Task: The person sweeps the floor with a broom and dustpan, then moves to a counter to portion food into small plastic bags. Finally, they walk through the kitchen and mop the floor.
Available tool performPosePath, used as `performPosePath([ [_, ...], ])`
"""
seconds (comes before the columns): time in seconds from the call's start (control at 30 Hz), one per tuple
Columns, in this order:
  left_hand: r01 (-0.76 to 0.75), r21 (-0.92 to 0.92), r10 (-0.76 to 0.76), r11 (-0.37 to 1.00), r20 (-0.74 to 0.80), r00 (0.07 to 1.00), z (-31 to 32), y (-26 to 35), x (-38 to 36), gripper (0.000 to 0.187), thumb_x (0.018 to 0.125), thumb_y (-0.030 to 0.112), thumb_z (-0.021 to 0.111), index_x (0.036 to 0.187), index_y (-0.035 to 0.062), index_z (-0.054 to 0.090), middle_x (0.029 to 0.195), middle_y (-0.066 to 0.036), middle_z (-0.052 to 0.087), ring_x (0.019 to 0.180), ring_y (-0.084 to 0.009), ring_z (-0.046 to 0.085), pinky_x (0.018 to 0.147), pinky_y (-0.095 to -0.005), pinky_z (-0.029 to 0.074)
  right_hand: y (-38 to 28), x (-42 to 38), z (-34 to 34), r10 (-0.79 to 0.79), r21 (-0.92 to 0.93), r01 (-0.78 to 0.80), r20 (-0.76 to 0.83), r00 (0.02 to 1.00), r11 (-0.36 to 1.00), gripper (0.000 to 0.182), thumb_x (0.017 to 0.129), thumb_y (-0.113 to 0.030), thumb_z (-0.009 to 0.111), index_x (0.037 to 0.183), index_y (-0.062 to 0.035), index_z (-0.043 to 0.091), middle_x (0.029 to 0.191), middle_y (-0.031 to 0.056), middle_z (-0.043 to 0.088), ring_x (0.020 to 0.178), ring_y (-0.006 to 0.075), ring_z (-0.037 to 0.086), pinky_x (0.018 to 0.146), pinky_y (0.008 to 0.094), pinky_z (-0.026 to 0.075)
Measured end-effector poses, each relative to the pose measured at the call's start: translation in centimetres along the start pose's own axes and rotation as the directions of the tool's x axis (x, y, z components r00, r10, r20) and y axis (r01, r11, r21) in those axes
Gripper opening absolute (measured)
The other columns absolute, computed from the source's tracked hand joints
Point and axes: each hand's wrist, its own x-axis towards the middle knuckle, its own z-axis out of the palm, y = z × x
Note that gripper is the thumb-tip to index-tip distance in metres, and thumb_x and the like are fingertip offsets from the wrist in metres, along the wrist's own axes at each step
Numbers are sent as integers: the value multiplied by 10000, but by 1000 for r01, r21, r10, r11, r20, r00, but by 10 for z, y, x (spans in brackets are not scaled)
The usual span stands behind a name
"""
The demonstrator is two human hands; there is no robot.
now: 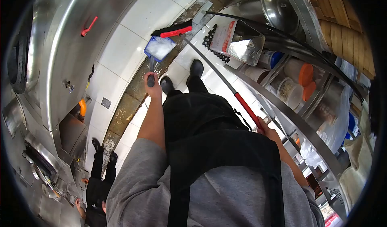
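My left hand (153, 86) is closed around the grey handle of a blue dustpan (148, 49). White foam or suds lie in its pan, which is low over the tiled floor. In my right hand (267, 130) is the red grip of a long-handled broom (217, 71), held beside my hip. The broom's red head with black bristles (173, 30) reaches the far edge of the dustpan, with bristles over or against it; contact is hard to tell.
A squeegee (201, 12) with a black pole leans at the upper right. A square metal tin (242, 43) stands on a black mat. Shelving with tubs (289, 92) lines the right, steel counters (60, 45) the left. Another person (98, 186) stands at lower left. A brown channel (123, 108) crosses the floor.
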Motion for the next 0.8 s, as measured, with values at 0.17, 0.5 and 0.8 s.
performPosePath([
  [0.17,3,70,-2,998,-10,1000,36,1,-13,156,864,-43,616,942,55,523,932,-31,536,873,-127,526,818,-258,434,18,-10,-15,-112,374,42,169,979,927,575,958,-232,528,1482,-154,307,1053,169,670,989,209,647,912,307,445],
  [0.5,-66,210,42,976,115,993,36,-5,-29,145,879,-10,616,967,84,550,942,-12,557,896,-114,543,823,-246,432,40,-30,-59,-231,458,78,287,930,885,587,904,-168,609,1446,-143,384,1227,139,630,1128,171,594,981,296,423],
  [0.8,-124,214,72,969,235,969,6,8,-8,171,861,-47,611,984,59,557,955,-14,561,890,-109,541,819,-241,436,25,-9,-54,-53,224,40,54,997,974,554,929,-155,564,1445,-198,367,872,232,676,841,353,683,760,379,512],
])
